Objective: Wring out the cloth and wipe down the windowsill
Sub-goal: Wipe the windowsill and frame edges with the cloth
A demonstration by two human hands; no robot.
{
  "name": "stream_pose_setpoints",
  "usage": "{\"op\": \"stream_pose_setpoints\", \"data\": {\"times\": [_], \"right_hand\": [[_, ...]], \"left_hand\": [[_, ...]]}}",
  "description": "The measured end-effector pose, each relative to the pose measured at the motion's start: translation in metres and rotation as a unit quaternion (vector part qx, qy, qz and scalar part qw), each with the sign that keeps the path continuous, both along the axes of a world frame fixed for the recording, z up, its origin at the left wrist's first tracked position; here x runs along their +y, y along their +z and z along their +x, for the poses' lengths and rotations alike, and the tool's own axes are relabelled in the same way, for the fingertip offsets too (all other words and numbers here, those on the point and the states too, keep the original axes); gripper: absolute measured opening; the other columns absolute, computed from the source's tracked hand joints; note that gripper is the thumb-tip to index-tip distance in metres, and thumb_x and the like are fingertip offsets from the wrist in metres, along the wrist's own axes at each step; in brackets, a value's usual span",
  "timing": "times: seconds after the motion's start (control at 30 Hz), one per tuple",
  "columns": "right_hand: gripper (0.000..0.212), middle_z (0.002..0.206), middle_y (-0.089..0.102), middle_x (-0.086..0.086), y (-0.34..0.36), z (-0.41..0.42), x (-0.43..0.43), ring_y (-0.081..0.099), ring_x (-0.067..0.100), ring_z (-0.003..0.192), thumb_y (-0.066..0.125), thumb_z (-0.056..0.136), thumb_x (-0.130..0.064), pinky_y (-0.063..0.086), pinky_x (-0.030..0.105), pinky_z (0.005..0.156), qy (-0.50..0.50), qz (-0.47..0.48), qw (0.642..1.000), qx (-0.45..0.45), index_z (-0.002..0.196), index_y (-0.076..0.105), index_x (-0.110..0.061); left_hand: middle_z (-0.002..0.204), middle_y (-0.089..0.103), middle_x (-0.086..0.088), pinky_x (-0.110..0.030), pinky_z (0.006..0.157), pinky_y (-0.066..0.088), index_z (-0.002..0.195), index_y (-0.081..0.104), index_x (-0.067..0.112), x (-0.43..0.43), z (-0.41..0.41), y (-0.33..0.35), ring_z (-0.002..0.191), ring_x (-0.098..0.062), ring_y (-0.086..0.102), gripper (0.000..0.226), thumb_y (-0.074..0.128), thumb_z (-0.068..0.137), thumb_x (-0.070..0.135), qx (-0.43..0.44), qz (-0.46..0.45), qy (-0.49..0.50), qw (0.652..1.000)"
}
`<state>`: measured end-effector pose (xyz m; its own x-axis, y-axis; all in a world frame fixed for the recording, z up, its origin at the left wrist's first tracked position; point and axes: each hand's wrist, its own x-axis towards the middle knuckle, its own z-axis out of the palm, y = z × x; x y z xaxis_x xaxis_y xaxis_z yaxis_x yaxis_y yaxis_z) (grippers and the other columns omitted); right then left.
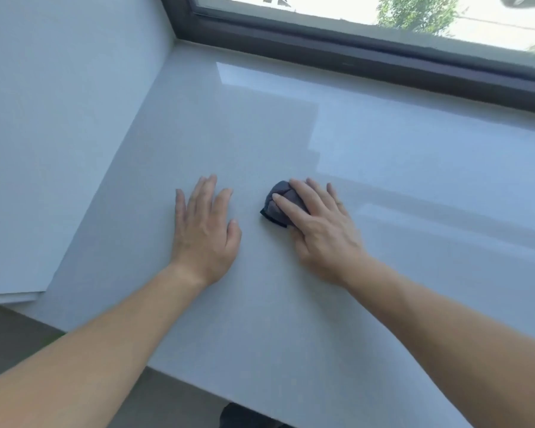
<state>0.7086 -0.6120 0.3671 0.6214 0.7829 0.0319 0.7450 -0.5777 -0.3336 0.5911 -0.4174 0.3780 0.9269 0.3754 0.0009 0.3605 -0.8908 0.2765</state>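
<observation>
A small dark grey cloth (277, 200), bunched into a wad, lies on the wide glossy white windowsill (291, 134). My right hand (320, 227) lies over the cloth's right side with straight fingers pressing it onto the sill; the cloth's left part sticks out from under the fingers. To the left of the cloth, apart from it, my left hand (206, 230) rests flat on the sill with fingers spread and holds nothing.
A dark window frame (352, 54) runs along the sill's far edge. A white side wall (59, 118) bounds the sill on the left. The sill's front edge (198, 384) drops to a grey floor (16, 338) at lower left.
</observation>
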Motion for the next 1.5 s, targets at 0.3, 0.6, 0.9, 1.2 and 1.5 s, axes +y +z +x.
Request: {"op": "stream_pose_setpoints", "data": {"times": [0.3, 0.6, 0.9, 1.2, 1.5], "right_hand": [[0.058, 0.161, 0.018, 0.004, -0.002, 0.073, 0.045, 0.009, 0.033, 0.15, 0.042, 0.094, -0.022, 0.0, 0.05, 0.123, -0.327, 0.007, 0.945, -0.004, 0.15, 0.031, -0.032], [0.052, 0.155, 0.031, 0.005, 0.001, 0.148, 0.04, 0.026, 0.034, 0.144, 0.043, 0.093, -0.025, 0.009, 0.054, 0.121, -0.325, -0.007, 0.946, 0.005, 0.145, 0.042, -0.029], [0.05, 0.153, 0.035, 0.007, -0.006, 0.144, 0.091, 0.03, 0.035, 0.142, 0.045, 0.094, -0.026, 0.016, 0.055, 0.12, -0.121, -0.021, 0.992, -0.025, 0.144, 0.045, -0.025], [0.054, 0.158, 0.025, 0.007, -0.001, 0.16, 0.156, 0.02, 0.032, 0.144, 0.046, 0.097, -0.026, 0.01, 0.049, 0.122, -0.254, -0.008, 0.967, -0.006, 0.15, 0.036, -0.03], [0.05, 0.152, 0.032, 0.012, 0.007, 0.2, 0.014, 0.034, 0.039, 0.132, 0.042, 0.098, -0.03, 0.025, 0.046, 0.115, -0.419, -0.01, 0.908, -0.024, 0.147, 0.04, -0.024]], "left_hand": [[0.167, 0.005, -0.005, -0.044, 0.122, -0.009, 0.155, 0.024, 0.021, 0.036, 0.108, -0.013, 0.153, -0.019, -0.005, 0.071, 0.021, 0.09, 0.048, 0.053, -0.022, 0.04, 0.998], [0.167, -0.001, -0.007, -0.049, 0.122, -0.005, 0.157, 0.014, 0.022, 0.033, 0.107, -0.017, 0.153, -0.022, -0.01, 0.071, 0.018, 0.092, 0.049, 0.073, 0.027, 0.028, 0.997], [0.166, 0.009, -0.011, -0.054, 0.122, 0.005, 0.156, 0.024, 0.018, 0.033, 0.108, -0.02, 0.153, -0.026, 0.0, 0.069, 0.025, 0.093, 0.046, 0.069, 0.033, 0.025, 0.997], [0.165, 0.013, -0.012, -0.056, 0.121, 0.01, 0.154, 0.03, 0.017, 0.034, 0.109, -0.022, 0.153, -0.028, 0.005, 0.068, 0.029, 0.091, 0.045, 0.068, 0.042, 0.026, 0.996], [0.164, 0.015, -0.014, -0.057, 0.121, 0.009, 0.153, 0.031, 0.02, 0.034, 0.108, -0.021, 0.153, -0.03, 0.006, 0.068, 0.031, 0.09, 0.044, 0.061, 0.042, 0.019, 0.997]]}}
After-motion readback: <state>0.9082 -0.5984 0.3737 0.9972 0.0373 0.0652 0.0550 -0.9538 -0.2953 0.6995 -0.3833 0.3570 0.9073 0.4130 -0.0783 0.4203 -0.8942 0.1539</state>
